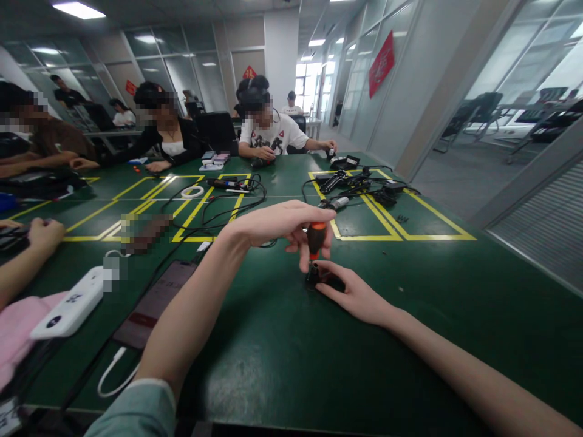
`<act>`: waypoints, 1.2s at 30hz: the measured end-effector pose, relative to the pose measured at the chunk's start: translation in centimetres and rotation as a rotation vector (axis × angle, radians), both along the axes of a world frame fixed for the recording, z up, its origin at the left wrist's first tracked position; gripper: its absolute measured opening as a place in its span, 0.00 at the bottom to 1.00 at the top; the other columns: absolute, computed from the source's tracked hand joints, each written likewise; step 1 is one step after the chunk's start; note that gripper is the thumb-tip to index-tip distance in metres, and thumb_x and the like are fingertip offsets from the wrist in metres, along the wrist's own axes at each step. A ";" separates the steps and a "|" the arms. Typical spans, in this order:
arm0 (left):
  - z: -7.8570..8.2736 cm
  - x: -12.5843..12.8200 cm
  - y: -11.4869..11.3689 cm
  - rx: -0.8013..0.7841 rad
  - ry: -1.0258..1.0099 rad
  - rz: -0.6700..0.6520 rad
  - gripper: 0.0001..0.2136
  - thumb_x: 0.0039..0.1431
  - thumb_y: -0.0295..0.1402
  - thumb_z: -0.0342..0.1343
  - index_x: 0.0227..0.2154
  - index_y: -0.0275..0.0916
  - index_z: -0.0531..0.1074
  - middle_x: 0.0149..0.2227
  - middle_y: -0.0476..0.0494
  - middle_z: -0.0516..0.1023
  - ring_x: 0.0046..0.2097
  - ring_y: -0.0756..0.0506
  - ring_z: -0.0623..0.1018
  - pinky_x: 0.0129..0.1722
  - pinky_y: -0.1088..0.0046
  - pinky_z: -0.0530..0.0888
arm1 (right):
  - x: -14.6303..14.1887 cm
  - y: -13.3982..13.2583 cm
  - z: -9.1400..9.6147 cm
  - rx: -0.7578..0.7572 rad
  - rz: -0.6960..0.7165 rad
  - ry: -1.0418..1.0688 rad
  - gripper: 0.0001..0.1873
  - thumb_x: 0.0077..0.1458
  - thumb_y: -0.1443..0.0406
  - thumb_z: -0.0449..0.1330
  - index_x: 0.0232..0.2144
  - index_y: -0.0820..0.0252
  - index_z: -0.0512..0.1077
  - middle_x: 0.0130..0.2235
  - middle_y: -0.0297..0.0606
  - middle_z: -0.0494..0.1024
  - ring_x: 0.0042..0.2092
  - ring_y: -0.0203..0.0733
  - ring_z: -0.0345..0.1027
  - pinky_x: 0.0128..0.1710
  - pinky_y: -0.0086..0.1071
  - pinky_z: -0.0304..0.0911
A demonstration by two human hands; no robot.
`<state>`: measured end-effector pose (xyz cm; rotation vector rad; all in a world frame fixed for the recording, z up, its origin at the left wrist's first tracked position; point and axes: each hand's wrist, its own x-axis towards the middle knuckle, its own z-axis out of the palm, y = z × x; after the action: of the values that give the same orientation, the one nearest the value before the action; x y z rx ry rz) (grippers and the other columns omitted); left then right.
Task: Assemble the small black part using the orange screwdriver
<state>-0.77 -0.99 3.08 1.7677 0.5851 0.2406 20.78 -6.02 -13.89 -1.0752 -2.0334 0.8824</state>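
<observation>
My left hand [285, 226] reaches across from the left and grips the orange and black handle of a screwdriver [316, 238], held upright. Its tip goes down into a small black part [319, 279] on the green table [282, 358]. My right hand [353, 294] comes in from the right and rests on the table, its fingers pinched around that black part.
A dark phone [155, 303] with a white cable and a white power bank [73, 309] lie at the left. Black cables, tools and yellow tape squares [401, 218] fill the far table. Several people sit along the far and left sides. A glass wall runs at the right.
</observation>
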 end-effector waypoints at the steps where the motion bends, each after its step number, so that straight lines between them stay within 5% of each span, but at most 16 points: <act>1: -0.1 -0.1 0.3 -0.030 -0.021 0.002 0.18 0.70 0.41 0.46 0.32 0.34 0.73 0.36 0.36 0.84 0.25 0.49 0.81 0.21 0.77 0.64 | 0.0 0.0 0.0 -0.002 -0.003 -0.004 0.22 0.62 0.60 0.60 0.57 0.56 0.70 0.49 0.43 0.81 0.47 0.47 0.76 0.52 0.46 0.73; 5: -0.6 -0.3 1.2 -0.105 -0.106 -0.018 0.15 0.68 0.35 0.42 0.35 0.35 0.72 0.41 0.33 0.85 0.27 0.48 0.82 0.23 0.75 0.67 | 0.1 0.1 -0.2 0.005 -0.019 -0.010 0.23 0.62 0.61 0.60 0.58 0.56 0.70 0.49 0.43 0.81 0.47 0.47 0.76 0.52 0.45 0.73; 12: -0.7 -0.2 1.4 -0.029 -0.075 0.114 0.16 0.56 0.45 0.63 0.34 0.37 0.67 0.33 0.42 0.82 0.27 0.48 0.81 0.21 0.79 0.66 | 0.1 0.2 -0.2 0.003 -0.011 -0.017 0.24 0.62 0.60 0.60 0.59 0.58 0.70 0.49 0.43 0.81 0.46 0.46 0.76 0.52 0.45 0.73; 22: -0.5 0.3 0.8 0.140 -0.006 0.136 0.21 0.58 0.50 0.62 0.42 0.36 0.78 0.34 0.46 0.79 0.27 0.54 0.73 0.24 0.80 0.67 | 0.1 0.3 -0.1 0.021 -0.004 -0.023 0.19 0.62 0.59 0.59 0.54 0.57 0.74 0.48 0.44 0.81 0.45 0.47 0.76 0.50 0.44 0.74; 30: 0.6 0.5 -0.9 0.266 0.055 -0.033 0.14 0.59 0.43 0.61 0.33 0.34 0.79 0.28 0.48 0.77 0.24 0.54 0.69 0.24 0.79 0.66 | 0.0 0.3 0.0 0.023 0.000 -0.004 0.14 0.62 0.59 0.59 0.48 0.55 0.75 0.45 0.41 0.81 0.45 0.48 0.75 0.48 0.43 0.73; 36: 0.5 0.8 -1.3 0.315 0.053 0.042 0.16 0.58 0.43 0.62 0.23 0.36 0.71 0.24 0.50 0.75 0.24 0.54 0.71 0.24 0.79 0.67 | 0.0 0.4 -0.1 0.006 0.004 -0.004 0.14 0.62 0.60 0.59 0.48 0.56 0.75 0.47 0.42 0.81 0.46 0.49 0.76 0.50 0.44 0.73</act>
<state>0.05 -2.26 3.62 2.0720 0.6491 0.3302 20.81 -5.65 -13.98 -1.0711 -2.0405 0.8765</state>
